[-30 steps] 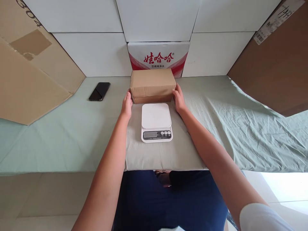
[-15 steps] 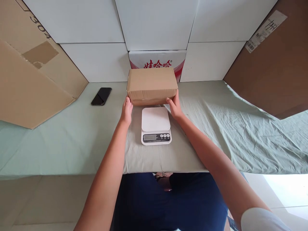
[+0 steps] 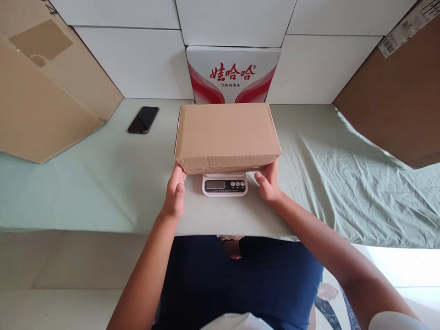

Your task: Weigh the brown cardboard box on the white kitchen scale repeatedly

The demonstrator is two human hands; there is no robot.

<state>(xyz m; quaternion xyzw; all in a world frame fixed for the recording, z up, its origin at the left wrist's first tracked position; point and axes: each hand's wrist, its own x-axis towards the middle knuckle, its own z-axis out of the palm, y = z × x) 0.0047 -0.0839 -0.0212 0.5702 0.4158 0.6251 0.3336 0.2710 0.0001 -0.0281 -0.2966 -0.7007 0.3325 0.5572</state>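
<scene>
Over the pale-green cloth-covered surface (image 3: 85, 183), left hand (image 3: 176, 195) and right hand (image 3: 270, 183) grasp ends of brown oblong cardboard box (image 3: 227, 130), now brought nearer, hiding most of white plastic digital scale (image 3: 225, 191), contact unclear.

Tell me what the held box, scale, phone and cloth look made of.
Box: brown cardboard, matte; faint corrugation lines along its front edge.
Scale: probably white plastic, smooth; rounded, molded-looking rim.
Phone: likely glass front, glossy; a reflection crosses it.
Cloth: fabric, dull; soft wrinkles at right, fiber unclear.
</scene>
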